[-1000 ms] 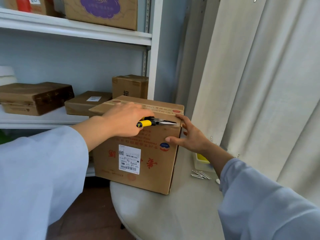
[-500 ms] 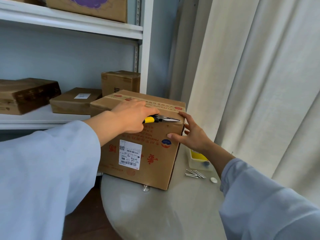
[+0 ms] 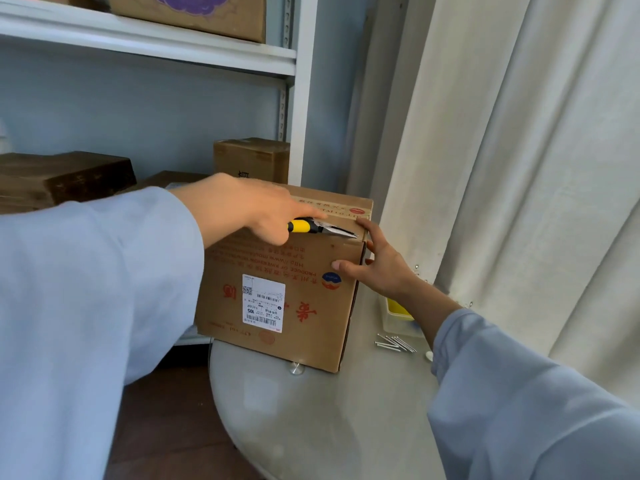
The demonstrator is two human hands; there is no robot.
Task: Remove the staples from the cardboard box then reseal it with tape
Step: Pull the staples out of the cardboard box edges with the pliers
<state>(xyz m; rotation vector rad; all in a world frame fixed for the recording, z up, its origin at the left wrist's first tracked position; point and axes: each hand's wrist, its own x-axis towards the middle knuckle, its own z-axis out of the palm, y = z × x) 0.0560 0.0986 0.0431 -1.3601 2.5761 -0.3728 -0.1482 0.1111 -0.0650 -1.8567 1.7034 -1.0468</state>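
A brown cardboard box (image 3: pixel 294 289) with red print and a white shipping label stands on a round grey table (image 3: pixel 346 427). My left hand (image 3: pixel 249 209) grips yellow-handled needle-nose pliers (image 3: pixel 322 228). Their tips point right along the box's top front edge, close to its right corner. My right hand (image 3: pixel 377 265) is spread over that right corner, thumb on the front face and fingers on the top edge and side. No staple can be made out at the plier tips.
Several loose nails (image 3: pixel 394 342) lie on the table right of the box, beside a clear container with a yellow inside (image 3: pixel 398 313). A white curtain (image 3: pixel 519 168) hangs to the right. White shelves (image 3: pixel 145 39) behind hold more cardboard boxes.
The view has shifted closer and to the right. My left hand slid the pliers rightward along the box's top edge toward the corner. My right hand stays on that corner.
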